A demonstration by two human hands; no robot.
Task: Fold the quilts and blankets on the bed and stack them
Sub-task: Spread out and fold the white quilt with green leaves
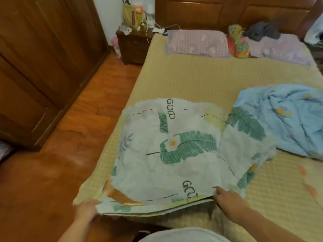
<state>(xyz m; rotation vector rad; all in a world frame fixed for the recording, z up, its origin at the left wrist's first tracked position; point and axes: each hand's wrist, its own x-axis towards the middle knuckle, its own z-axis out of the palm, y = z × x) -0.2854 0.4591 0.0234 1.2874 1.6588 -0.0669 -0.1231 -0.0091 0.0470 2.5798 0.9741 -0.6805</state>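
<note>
A white quilt [174, 154] printed with green leaves and the words GOOD DAY lies partly folded on the near left part of the bed [201, 81]. My left hand [86, 209] grips its near left corner at the bed's edge. My right hand [227, 196] pinches the near edge further right. A flap of the same quilt spreads out to the right. A crumpled light blue blanket [283, 117] lies unfolded on the right side of the bed, touching that flap.
Two purple pillows [197, 43] lie at the headboard with a colourful bundle [238, 41] and a grey garment [262, 31] between them. A cluttered dark nightstand [132, 46] stands left of the bed. A wooden wardrobe [40, 58] lines the left wall beyond an orange wood floor [61, 163].
</note>
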